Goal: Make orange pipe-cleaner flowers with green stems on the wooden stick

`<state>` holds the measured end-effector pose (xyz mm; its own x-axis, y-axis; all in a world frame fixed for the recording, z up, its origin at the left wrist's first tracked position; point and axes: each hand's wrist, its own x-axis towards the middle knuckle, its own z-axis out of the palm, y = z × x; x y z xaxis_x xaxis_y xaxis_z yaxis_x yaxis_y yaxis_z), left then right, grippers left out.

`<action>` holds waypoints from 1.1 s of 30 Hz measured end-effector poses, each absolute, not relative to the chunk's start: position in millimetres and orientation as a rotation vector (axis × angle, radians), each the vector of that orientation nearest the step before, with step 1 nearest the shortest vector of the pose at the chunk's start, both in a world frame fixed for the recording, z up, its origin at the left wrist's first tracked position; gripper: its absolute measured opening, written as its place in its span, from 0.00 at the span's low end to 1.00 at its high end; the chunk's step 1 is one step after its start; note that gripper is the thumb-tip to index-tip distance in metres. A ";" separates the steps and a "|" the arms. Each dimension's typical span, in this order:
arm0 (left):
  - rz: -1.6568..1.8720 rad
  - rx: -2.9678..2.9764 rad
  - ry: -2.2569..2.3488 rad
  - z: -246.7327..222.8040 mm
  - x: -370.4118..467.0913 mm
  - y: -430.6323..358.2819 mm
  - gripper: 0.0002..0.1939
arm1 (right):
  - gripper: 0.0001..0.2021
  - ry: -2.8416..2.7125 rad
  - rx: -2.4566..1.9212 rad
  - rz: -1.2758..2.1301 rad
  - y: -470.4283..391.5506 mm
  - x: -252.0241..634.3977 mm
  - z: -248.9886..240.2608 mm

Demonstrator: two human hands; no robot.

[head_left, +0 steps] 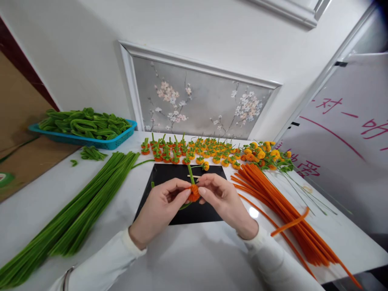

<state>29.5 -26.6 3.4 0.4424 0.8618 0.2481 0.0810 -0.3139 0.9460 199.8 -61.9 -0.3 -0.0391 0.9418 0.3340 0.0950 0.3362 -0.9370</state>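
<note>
Both hands meet above a black mat (197, 217) around a small orange flower (194, 193) made of fuzzy stem. A green fuzzy stem (190, 173) rises upright from it, pointing away from me. My left hand (162, 206) pinches the flower's left side between thumb and index finger. On its right side, my right hand (222, 200) holds it with thumb and fingertips. A small yellow flower (206, 165) and a thin pale stick (193, 176) lie at the mat's far part.
Long green stems (87, 202) lie left, orange stems (281, 210) right. Rows of small flowers (175, 158) stand behind the mat. A yellow and orange bouquet (266, 155) is back right; a blue basket (118, 141) of green pieces is back left.
</note>
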 end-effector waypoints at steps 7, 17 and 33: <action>1.068 1.942 0.859 -3.7 30.2 -30.4 0.06 | 0.14 -1.292 -1.068 1.189 -64.9 188.4 0.5; 1.070 1.905 0.897 -2.9 31.7 -30.9 0.05 | 0.11 -1.226 -1.083 1.205 -64.8 187.6 0.0; 1.008 1.857 0.889 -4.1 33.3 -33.1 0.06 | 0.04 -1.700 -1.268 0.274 -65.1 190.1 -8.1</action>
<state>33.3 -33.1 -4.1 0.4292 0.8520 0.2998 0.1917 -0.4104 0.8915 190.1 -65.1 -8.1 0.0030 0.8330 0.5532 0.6170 0.4338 -0.6566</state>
